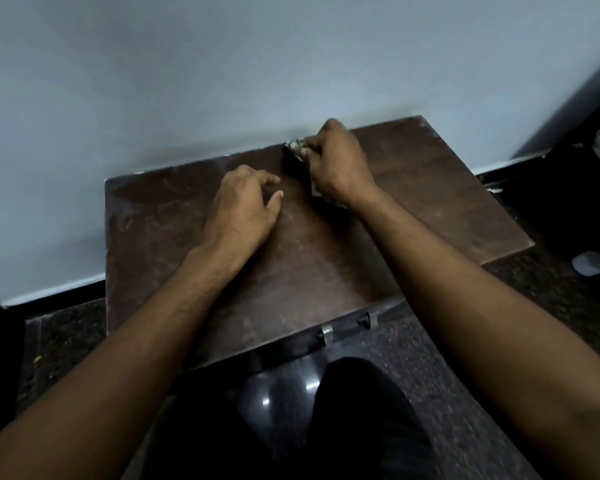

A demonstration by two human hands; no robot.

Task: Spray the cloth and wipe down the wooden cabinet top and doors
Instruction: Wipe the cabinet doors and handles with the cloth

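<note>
- Right hand (338,164) clenched round a bunched cloth (296,149) at the far edge of the cabinet top (326,265), hard against the wall (222,81); only a dark, mottled wad showing past the knuckles, with a paler patterned scrap on top.
- Left hand (243,206) lying on the wood, holding nothing, fingers loosely curled, thumb pointing toward the cloth; just beside the right hand, not touching it.
- Key relation: cloth sitting ahead of and slightly left of the right fingers (309,152), between them and the wall — unwiped board spreading nearward and to both sides, long axis running left to right along the wall.
- Right hand plainly the nearer one for the next stroke; probably a pull back toward the body or a sweep along the rear edge.
- Wood dark brown, flat, matte, with pale dusty swirls and scuffs, thickest on the left half; judging by that, the top is far from finished.
- Cloth soft and crumpled, likely to drag unevenly unless flattened under the palm.
- Doors out of sight beneath the top; only two metal handles (347,327) peeking past the near edge — apparently untouched so far.
- No spray bottle visible; a small pale object (589,263) on the speckled floor at right, too blurred to name.
</note>
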